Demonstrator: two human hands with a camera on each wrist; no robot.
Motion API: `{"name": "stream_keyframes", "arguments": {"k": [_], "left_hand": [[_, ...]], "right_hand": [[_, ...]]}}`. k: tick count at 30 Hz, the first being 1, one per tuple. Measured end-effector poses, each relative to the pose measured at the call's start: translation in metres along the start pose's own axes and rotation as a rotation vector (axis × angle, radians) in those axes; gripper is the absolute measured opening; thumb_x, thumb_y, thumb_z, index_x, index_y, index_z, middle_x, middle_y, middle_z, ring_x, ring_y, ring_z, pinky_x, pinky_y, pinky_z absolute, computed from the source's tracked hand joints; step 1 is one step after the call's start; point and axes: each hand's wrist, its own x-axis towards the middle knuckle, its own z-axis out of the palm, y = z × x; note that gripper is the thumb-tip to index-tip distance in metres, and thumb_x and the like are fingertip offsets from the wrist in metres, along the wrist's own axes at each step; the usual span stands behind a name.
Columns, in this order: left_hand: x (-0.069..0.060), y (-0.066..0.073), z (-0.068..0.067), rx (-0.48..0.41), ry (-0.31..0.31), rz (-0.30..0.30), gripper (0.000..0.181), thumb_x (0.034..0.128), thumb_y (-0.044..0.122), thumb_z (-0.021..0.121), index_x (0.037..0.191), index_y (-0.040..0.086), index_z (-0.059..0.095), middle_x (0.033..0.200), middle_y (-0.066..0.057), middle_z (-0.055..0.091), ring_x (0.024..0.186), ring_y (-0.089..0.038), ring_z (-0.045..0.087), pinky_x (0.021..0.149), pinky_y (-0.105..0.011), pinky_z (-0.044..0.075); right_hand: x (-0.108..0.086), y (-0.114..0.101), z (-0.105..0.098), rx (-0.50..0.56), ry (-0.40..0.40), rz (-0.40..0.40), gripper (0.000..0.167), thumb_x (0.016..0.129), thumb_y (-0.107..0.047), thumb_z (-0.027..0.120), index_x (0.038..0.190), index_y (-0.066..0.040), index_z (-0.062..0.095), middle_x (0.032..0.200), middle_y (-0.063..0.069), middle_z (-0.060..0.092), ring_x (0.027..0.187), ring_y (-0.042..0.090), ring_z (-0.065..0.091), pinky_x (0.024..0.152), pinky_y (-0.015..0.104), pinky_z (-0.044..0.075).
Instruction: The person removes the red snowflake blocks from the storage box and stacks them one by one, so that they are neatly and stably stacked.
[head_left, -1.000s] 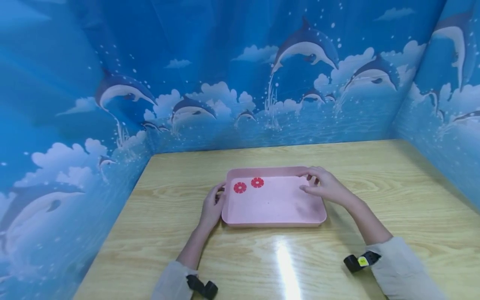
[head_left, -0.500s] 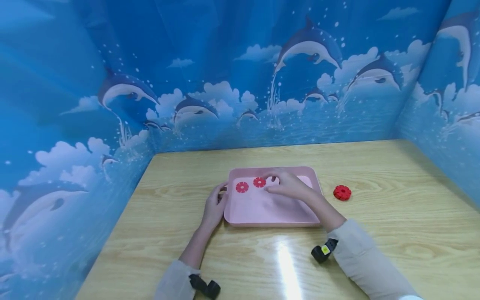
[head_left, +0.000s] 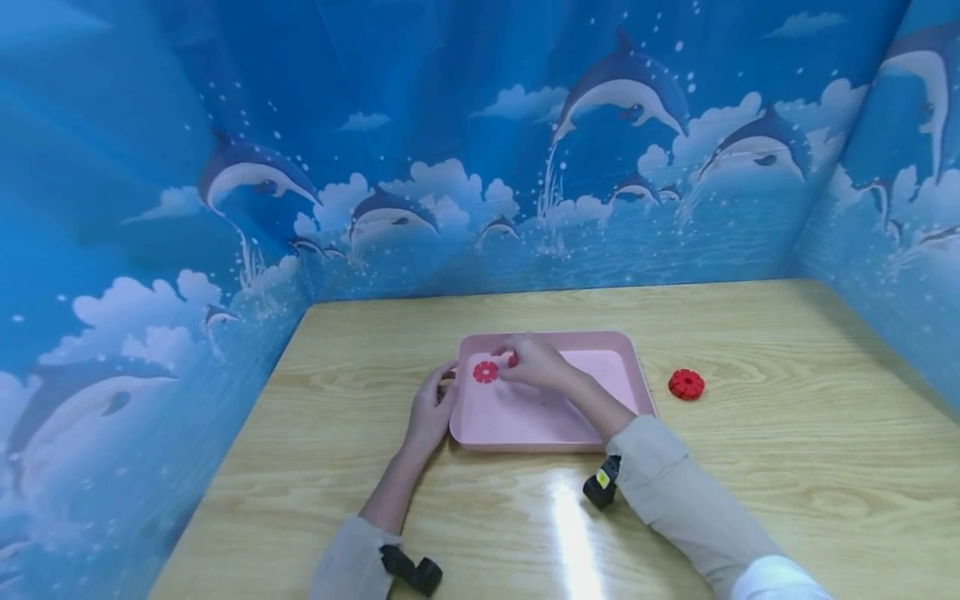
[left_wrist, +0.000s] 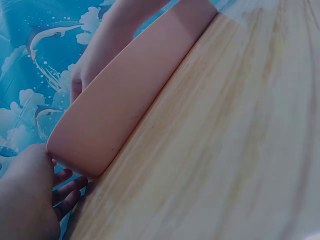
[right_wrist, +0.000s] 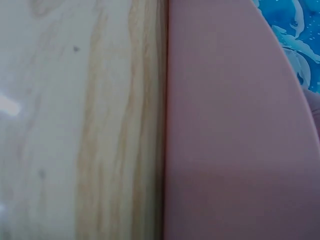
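In the head view my left hand grips the left side of a pink tray; in the left wrist view its fingers curl at the tray's corner. My right hand reaches into the tray from the right. Between its thumb and fingers shows a small red notched disc, tilted on edge and partly hidden. Just left of those fingertips another red notched disc lies flat on the tray floor. The right wrist view has only the tray's outer wall and the table, with the right fingers hidden.
Right of the tray, a thicker red notched piece, perhaps stacked discs, lies on the wood-grain table. Blue dolphin-print curtains stand along the table's back and sides. The tray's raised rim surrounds the discs.
My right hand has moved left across the tray and picked at the second red disc, now tilted in its fingers. The red piece on the right has come into view. The left hand stays put.
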Motion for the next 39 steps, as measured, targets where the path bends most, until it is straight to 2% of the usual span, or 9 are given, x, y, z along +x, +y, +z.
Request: {"name": "stream_keyframes", "arguments": {"k": [3, 7, 12, 19, 26, 39], "left_hand": [[0.000, 0.000, 0.001, -0.005, -0.001, 0.004, 0.034, 0.0927, 0.010, 0.052, 0.126, 0.006, 0.053, 0.111, -0.014, 0.056, 0.091, -0.025, 0.057, 0.080, -0.036, 0.049], [0.001, 0.000, 0.002, 0.000, -0.003, -0.004, 0.034, 0.0927, 0.010, 0.052, 0.126, 0.007, 0.053, 0.112, -0.013, 0.056, 0.091, -0.025, 0.058, 0.081, -0.035, 0.049], [0.001, 0.001, 0.002, 0.007, -0.005, -0.003, 0.034, 0.0927, 0.010, 0.052, 0.127, 0.007, 0.053, 0.112, -0.013, 0.056, 0.093, -0.025, 0.058, 0.081, -0.035, 0.049], [0.000, 0.002, 0.000, 0.003, -0.003, -0.002, 0.034, 0.0924, 0.009, 0.052, 0.126, 0.006, 0.053, 0.112, -0.014, 0.056, 0.093, -0.026, 0.058, 0.082, -0.036, 0.049], [0.000, 0.001, -0.001, 0.001, -0.008, -0.006, 0.034, 0.0926, 0.009, 0.052, 0.127, 0.007, 0.053, 0.112, -0.013, 0.055, 0.093, -0.025, 0.058, 0.081, -0.035, 0.049], [0.000, 0.001, -0.001, 0.005, -0.012, 0.001, 0.034, 0.0929, 0.009, 0.052, 0.127, 0.007, 0.052, 0.112, -0.013, 0.055, 0.093, -0.025, 0.057, 0.081, -0.035, 0.049]], "right_hand": [[0.005, 0.000, 0.005, -0.012, 0.012, 0.012, 0.034, 0.076, -0.012, 0.073, 0.109, -0.003, 0.065, 0.101, 0.006, 0.064, 0.085, 0.018, 0.057, 0.073, 0.029, 0.047], [0.009, 0.001, 0.011, -0.008, 0.012, 0.049, 0.033, 0.074, -0.010, 0.075, 0.105, -0.003, 0.067, 0.098, 0.005, 0.064, 0.093, 0.019, 0.056, 0.083, 0.032, 0.046], [0.012, 0.003, 0.017, -0.051, 0.008, 0.060, 0.031, 0.072, -0.010, 0.076, 0.102, -0.006, 0.068, 0.093, 0.001, 0.062, 0.094, 0.017, 0.052, 0.088, 0.032, 0.042], [0.015, 0.006, 0.023, -0.139, 0.020, 0.007, 0.028, 0.073, -0.011, 0.074, 0.100, -0.008, 0.068, 0.093, -0.001, 0.063, 0.091, 0.015, 0.052, 0.082, 0.028, 0.044], [0.015, 0.004, 0.025, -0.231, 0.039, -0.050, 0.029, 0.073, -0.012, 0.073, 0.101, -0.005, 0.068, 0.094, 0.003, 0.062, 0.093, 0.019, 0.052, 0.085, 0.031, 0.043], [0.012, 0.003, 0.023, -0.261, 0.046, -0.070, 0.029, 0.071, -0.015, 0.074, 0.098, -0.006, 0.068, 0.087, 0.000, 0.061, 0.084, 0.016, 0.050, 0.077, 0.029, 0.044]]}}
